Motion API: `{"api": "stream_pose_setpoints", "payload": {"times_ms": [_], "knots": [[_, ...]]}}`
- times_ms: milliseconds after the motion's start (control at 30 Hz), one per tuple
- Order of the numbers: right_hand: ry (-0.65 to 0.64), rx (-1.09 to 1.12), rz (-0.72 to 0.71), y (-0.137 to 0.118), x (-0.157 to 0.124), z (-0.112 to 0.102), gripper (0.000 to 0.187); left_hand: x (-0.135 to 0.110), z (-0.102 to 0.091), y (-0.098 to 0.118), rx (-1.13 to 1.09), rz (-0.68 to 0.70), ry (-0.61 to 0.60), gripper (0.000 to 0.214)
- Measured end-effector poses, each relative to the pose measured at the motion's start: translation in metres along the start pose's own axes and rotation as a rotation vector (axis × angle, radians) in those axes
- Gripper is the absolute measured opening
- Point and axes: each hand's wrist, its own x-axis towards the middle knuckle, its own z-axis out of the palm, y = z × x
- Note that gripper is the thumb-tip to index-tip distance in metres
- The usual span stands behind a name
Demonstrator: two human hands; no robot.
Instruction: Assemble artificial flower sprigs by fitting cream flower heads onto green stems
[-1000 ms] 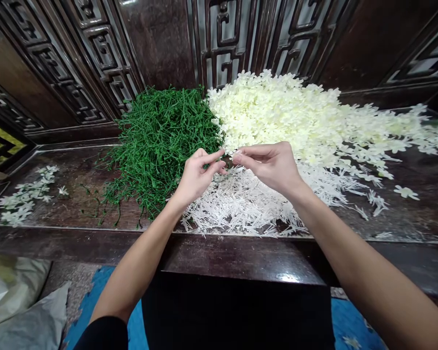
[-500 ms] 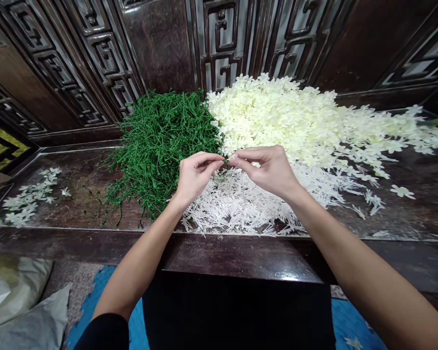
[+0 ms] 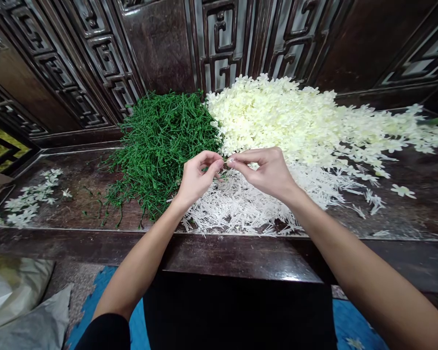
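My left hand (image 3: 197, 176) and my right hand (image 3: 267, 171) meet fingertip to fingertip above a heap of white plastic stamen pieces (image 3: 241, 206). Both pinch a tiny piece between thumb and forefinger; it is too small to identify, with a hint of green at the join. A mound of green plastic stems (image 3: 160, 141) lies just behind my left hand. A big pile of cream artificial flowers (image 3: 295, 121) spreads behind my right hand and off to the right.
All of it rests on a dark wooden table (image 3: 241, 257) against carved wooden panels. A small cluster of assembled white flowers (image 3: 25, 201) lies at the far left. Loose flowers (image 3: 405, 190) dot the right side. Grey bags (image 3: 18, 301) sit on the floor at lower left.
My hands have closed together, so their fingertips now touch. They sit slightly lower and nearer the white stamen heap.
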Motion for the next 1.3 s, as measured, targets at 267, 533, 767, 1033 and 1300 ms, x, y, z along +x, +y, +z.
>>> {"api": "stream_pose_setpoints", "payload": {"times_ms": [267,533,767,1033,1300], "knots": [[0.062,-0.029,-0.031,0.001,0.0,-0.003,0.016,0.001,-0.006,-0.001,0.109,0.089,0.028,0.003],[0.029,-0.047,-0.082,-0.005,0.0,-0.002,0.016,-0.002,-0.003,0.001,0.183,0.169,-0.012,0.005],[0.013,-0.023,-0.072,-0.01,0.001,-0.004,0.014,-0.002,-0.002,-0.008,0.192,0.314,0.005,0.006],[-0.019,0.074,0.087,-0.009,0.001,-0.005,0.008,-0.004,-0.001,-0.008,0.298,0.376,0.032,0.005],[-0.104,0.016,0.036,-0.011,0.0,-0.004,0.021,-0.005,-0.001,-0.007,0.359,0.403,0.047,0.005]]}}
